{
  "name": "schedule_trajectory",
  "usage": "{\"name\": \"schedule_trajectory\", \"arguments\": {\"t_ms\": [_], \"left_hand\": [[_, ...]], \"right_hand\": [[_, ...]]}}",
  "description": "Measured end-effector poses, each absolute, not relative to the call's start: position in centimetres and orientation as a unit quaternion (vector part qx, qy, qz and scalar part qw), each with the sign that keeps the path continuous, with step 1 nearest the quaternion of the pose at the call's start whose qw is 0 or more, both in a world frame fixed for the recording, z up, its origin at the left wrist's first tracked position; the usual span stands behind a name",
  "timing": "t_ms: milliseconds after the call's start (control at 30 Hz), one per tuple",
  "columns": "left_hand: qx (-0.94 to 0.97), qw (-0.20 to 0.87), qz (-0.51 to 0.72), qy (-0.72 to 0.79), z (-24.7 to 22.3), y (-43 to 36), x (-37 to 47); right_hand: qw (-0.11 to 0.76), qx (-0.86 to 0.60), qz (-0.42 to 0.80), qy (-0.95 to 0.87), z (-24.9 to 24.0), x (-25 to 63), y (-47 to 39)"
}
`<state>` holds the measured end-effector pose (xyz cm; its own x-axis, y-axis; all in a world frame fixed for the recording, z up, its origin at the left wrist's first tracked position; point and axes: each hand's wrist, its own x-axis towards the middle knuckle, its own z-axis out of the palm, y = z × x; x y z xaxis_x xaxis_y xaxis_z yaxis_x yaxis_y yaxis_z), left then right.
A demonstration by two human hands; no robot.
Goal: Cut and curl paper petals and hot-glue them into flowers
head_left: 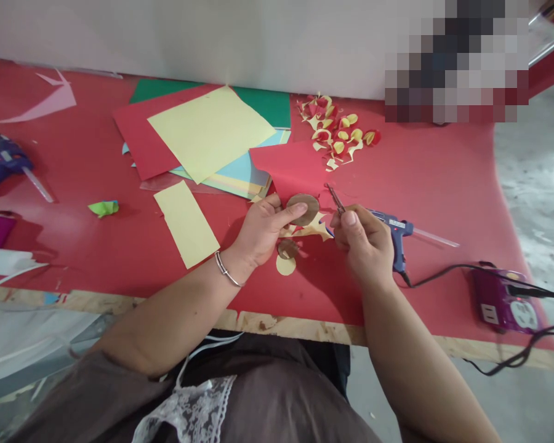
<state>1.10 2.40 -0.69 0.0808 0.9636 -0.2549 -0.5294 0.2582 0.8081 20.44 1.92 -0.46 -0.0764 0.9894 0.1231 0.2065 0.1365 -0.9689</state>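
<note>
My left hand pinches a round brown disc against a sheet of red paper, its thumb on top of the disc. In my right hand is a pair of small scissors, with the tips beside the paper's right edge. The fingers cover most of the handles. Below the disc lie a smaller brown disc and a pale yellow paper circle. Yellow paper scraps lie between my hands.
Stacked coloured sheets lie at the back, near a heap of red and yellow paper pieces. A blue glue gun sits right of my hand, its cord near a purple power socket. Another glue gun lies left.
</note>
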Motion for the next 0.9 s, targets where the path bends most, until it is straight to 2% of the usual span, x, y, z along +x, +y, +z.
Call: {"name": "schedule_trajectory", "arguments": {"t_ms": [300, 900], "left_hand": [[0.282, 0.63, 0.623, 0.368, -0.84, 2.42, 1.63], [0.308, 0.698, 0.541, 0.355, -0.09, 1.94, 1.93]], "right_hand": [[0.4, -0.51, 0.412, -0.64, 0.41, 20.35, 2.05], [0.405, -0.502, 0.454, -0.615, -0.2, 20.93, 2.0]]}}
